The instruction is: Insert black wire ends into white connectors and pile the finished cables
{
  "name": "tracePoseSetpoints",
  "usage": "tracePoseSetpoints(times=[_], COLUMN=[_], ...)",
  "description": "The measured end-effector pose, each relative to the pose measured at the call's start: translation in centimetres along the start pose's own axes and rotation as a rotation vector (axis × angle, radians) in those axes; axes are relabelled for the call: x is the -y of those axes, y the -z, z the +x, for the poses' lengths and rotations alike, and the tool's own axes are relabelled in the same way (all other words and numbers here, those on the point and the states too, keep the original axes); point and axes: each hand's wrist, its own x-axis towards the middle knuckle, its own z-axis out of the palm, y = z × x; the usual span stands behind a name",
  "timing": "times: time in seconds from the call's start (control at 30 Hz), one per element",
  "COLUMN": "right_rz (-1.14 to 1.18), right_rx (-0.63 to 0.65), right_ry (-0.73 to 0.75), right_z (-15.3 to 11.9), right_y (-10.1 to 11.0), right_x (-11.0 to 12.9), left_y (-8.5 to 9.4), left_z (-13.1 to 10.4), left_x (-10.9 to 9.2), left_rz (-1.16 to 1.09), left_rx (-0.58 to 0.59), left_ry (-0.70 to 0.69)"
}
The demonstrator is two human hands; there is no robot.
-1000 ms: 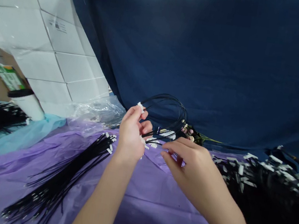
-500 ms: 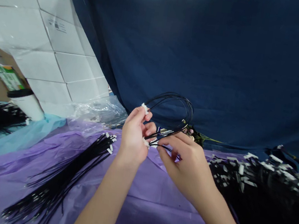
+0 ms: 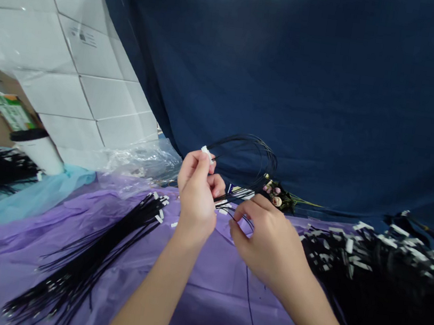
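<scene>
"So, where was the coil of thin black cords [image 3: 272, 162], and what held it up?"

"It was raised over the purple-covered counter [image 3: 216, 281]. The left hand [image 3: 198, 197], at the coil's left, pinched its white end pieces [image 3: 207, 153] between thumb and finger; that probably let the ends sit together while the lengths bowed out freely."

"And the right hand?"

"The right hand [image 3: 238, 224], just below the coil, had its fingers curled narrowly, seemingly on a single cord [image 3: 250, 296] that trailed down over the purple. A light pinch would suit something so thin, though the knuckles hid the exact contact."

"Why were the other cords split up?"

"I'd guess for easy reach. A straightened bundle [image 3: 100, 248] lay left of the coil, white ends facing away from the person, and a thick heap [image 3: 384, 293] lay to its right."

"What about the surface and the room?"

"The purple covering was creased. Beyond the coil hung a navy cloth [image 3: 293, 76], with pale flowers [image 3: 276, 199] low before it. Far left of the coil stood a lidded cup [image 3: 44, 154] and stacked white boxes [image 3: 45, 90] behind clear film."
</scene>
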Motion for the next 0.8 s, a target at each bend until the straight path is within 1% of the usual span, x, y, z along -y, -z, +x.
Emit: tracePoseSetpoints(times=[0.1,0.17,0.23,0.27,0.33,0.43,0.47,0.53,0.6,0.7,0.73,0.8], right_rz=[0.082,0.149,0.175,0.161,0.065,-0.152,-0.199,-0.209,-0.104,0.189,0.314,0.563], right_rx=[0.134,0.195,0.218,0.204,0.104,-0.115,-0.169,-0.240,-0.293,-0.405,-0.463,-0.631], right_ry=[0.001,0.009,0.001,-0.006,-0.025,-0.088,-0.117,-0.164,-0.185,-0.182,-0.169,-0.114], right_z=[0.1,0.3,0.6,0.8,1.1,1.4,1.4,1.4,1.4,1.8,2.0,2.4], right_y=[0.3,0.6,0.8,1.0,1.2,1.5,1.5,1.7,1.8,1.6,1.5,1.1], right_x=[-0.7,-1.4,-2.2,-2.6,-3.5,-4.5,-4.7,-4.9,-5.0,-4.9,-4.8,-4.5], left_y=[0.2,0.3,0.6,0.7,0.8,0.9,0.9,0.9,0.8,0.7,0.7,0.6], left_z=[0.2,0.5,0.8,0.9,1.1,1.3,1.3,1.2,1.2,1.0,1.0,0.8], left_x=[0.0,-0.1,-0.3,-0.3,-0.4,-0.5,-0.5,-0.5,-0.4,-0.2,-0.1,0.2], left_rz=[0.012,0.014,0.012,0.010,0.006,0.017,0.026,0.043,0.052,0.062,0.067,0.093], left_rx=[-0.024,-0.032,-0.042,-0.049,-0.061,-0.066,-0.065,-0.064,-0.060,-0.029,-0.011,0.041], left_ry=[-0.040,-0.068,-0.095,-0.106,-0.124,-0.136,-0.137,-0.142,-0.152,-0.153,-0.149,-0.136])
